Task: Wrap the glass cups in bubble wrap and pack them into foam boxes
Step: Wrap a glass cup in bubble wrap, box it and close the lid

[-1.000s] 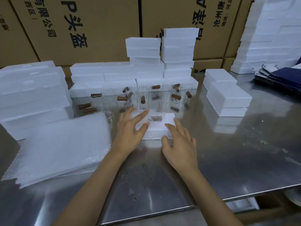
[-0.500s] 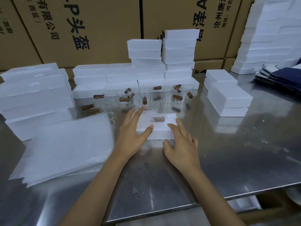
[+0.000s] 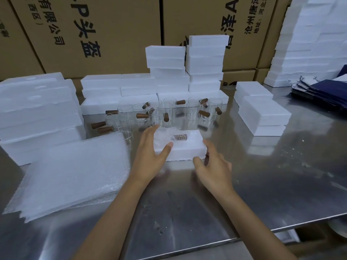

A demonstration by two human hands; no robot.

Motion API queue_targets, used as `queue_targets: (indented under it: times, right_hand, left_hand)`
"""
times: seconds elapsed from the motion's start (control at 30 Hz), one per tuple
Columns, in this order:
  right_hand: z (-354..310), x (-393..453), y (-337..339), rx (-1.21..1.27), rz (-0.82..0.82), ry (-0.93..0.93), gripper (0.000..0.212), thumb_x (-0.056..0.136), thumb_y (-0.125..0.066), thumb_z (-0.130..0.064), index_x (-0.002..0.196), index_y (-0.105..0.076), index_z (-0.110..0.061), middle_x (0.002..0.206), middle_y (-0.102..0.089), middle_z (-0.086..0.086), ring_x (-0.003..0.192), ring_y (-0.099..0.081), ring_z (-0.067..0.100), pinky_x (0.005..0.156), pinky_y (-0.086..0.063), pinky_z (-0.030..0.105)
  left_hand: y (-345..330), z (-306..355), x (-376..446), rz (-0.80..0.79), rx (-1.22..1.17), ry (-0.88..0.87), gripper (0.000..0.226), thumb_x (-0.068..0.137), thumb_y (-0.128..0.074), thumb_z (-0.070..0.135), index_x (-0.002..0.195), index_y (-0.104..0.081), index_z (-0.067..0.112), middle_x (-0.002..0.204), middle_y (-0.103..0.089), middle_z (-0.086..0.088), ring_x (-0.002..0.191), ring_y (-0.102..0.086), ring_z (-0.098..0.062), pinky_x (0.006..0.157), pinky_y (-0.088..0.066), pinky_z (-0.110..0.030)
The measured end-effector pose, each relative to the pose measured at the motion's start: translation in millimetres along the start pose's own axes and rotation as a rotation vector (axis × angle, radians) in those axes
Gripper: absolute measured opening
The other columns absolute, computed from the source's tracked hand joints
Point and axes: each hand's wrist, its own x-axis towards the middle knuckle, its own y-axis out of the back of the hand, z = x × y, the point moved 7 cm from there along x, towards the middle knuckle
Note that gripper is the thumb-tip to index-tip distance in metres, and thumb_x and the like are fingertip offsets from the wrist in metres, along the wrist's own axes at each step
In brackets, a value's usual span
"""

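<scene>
Head view: both hands have slid to the white rectangular foam box (image 3: 185, 148) on the steel counter (image 3: 262, 175), left hand (image 3: 150, 154) pressing flat, right hand (image 3: 212, 166) loosely curled beside it, bubble-wrapped glass cup (image 3: 170, 136) seated inside, seemingly packed.

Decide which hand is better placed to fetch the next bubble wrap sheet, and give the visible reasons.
Probably the left hand: the bubble wrap stack lies directly on its side, while the right hand sits at the foam box corner, farther away.
</scene>
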Motion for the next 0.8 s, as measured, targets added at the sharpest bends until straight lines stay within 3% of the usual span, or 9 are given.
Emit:
queue_targets:
  times: [0.07, 0.17, 0.27, 0.33, 0.43, 0.57, 0.63, 0.7, 0.8]
  right_hand:
    - [-3, 0, -2, -0.034, -0.026, 0.016, 0.059, 0.091, -0.050, -0.033, 0.148, -0.034, -0.033, 0.095, -0.053, -0.011, 0.117, -0.047, 0.015, 0.105, -0.023, 0.033]
    - [-9, 2, 3, 0.046, 0.019, 0.048, 0.055, 0.092, -0.053, -0.027, 0.145, -0.040, -0.031, 0.123, -0.057, -0.009, 0.125, -0.043, 0.017, 0.107, -0.028, 0.038]
    - [-25, 25, 17, 0.191, 0.054, 0.061, 0.058, 0.095, -0.056, -0.024, 0.150, -0.037, -0.025, 0.150, -0.043, -0.006, 0.140, -0.034, 0.017, 0.117, -0.028, 0.044]
    - [-44, 62, 24, 0.284, 0.022, 0.058, 0.057, 0.098, -0.053, -0.024, 0.152, -0.035, -0.024, 0.154, -0.039, -0.004, 0.141, -0.034, 0.017, 0.116, -0.032, 0.044]
    - [-78, 137, 28, 0.370, -0.024, 0.025, 0.057, 0.100, -0.048, -0.024, 0.154, -0.029, -0.019, 0.150, -0.042, -0.001, 0.137, -0.040, 0.019, 0.109, -0.037, 0.035]
    - [-114, 245, 22, 0.448, -0.048, -0.042, 0.056, 0.098, -0.044, -0.021, 0.152, -0.030, -0.013, 0.123, -0.054, 0.007, 0.111, -0.054, 0.023, 0.086, -0.043, 0.032]
    - [-130, 295, 16, 0.458, -0.038, -0.038, 0.050, 0.096, -0.043, -0.018, 0.146, -0.036, -0.010, 0.115, -0.052, 0.006, 0.097, -0.053, 0.023, 0.073, -0.040, 0.030]
    - [-142, 336, 11, 0.451, -0.009, -0.019, 0.049, 0.094, -0.041, -0.019, 0.143, -0.039, -0.013, 0.121, -0.053, 0.004, 0.100, -0.055, 0.024, 0.073, -0.041, 0.030]
    - [-153, 382, -3, 0.459, -0.026, -0.048, 0.055, 0.092, -0.039, -0.020, 0.146, -0.039, -0.018, 0.119, -0.045, 0.000, 0.100, -0.049, 0.022, 0.078, -0.040, 0.030]
  left_hand:
    - [2, 4, -1, 0.012, 0.003, -0.005, 0.066, 0.092, -0.067, 0.041, 0.149, -0.037, 0.028, 0.153, -0.035, 0.009, 0.139, -0.032, -0.004, 0.118, -0.031, -0.036]
    - [8, 16, 0, 0.057, 0.050, -0.017, 0.073, 0.088, -0.065, 0.056, 0.150, -0.034, 0.033, 0.155, -0.034, 0.010, 0.143, -0.031, -0.009, 0.118, -0.030, -0.047]
    - [27, 35, 27, 0.135, -0.139, 0.019, 0.071, 0.090, -0.059, 0.060, 0.150, -0.029, 0.039, 0.151, -0.030, 0.024, 0.128, -0.031, 0.021, 0.104, -0.033, -0.011]
    - [38, 41, 68, 0.171, -0.257, 0.097, 0.063, 0.097, -0.058, 0.043, 0.152, -0.029, 0.032, 0.154, -0.032, 0.016, 0.130, -0.035, 0.014, 0.096, -0.031, -0.008]
    - [49, 38, 146, 0.179, -0.316, 0.249, 0.057, 0.101, -0.052, 0.029, 0.153, -0.030, 0.025, 0.158, -0.032, 0.004, 0.141, -0.034, -0.013, 0.100, -0.031, -0.024]
    - [48, 26, 241, 0.131, -0.327, 0.344, 0.057, 0.101, -0.047, 0.025, 0.154, -0.028, 0.018, 0.158, -0.031, 0.001, 0.143, -0.032, -0.020, 0.107, -0.031, -0.029]
    - [43, 17, 290, 0.109, -0.268, 0.358, 0.041, 0.098, -0.046, 0.021, 0.140, -0.044, 0.023, 0.138, -0.048, 0.005, 0.125, -0.045, -0.020, 0.091, -0.040, -0.025]
    - [38, 5, 333, 0.115, -0.254, 0.426, 0.021, 0.098, -0.041, 0.020, 0.115, -0.051, 0.024, 0.100, -0.052, 0.009, 0.089, -0.049, -0.014, 0.064, -0.038, -0.022]
    - [31, -9, 376, 0.090, -0.266, 0.509, 0.018, 0.095, -0.037, 0.021, 0.082, -0.049, 0.016, 0.074, -0.045, 0.006, 0.065, -0.041, -0.012, 0.062, -0.035, -0.026]
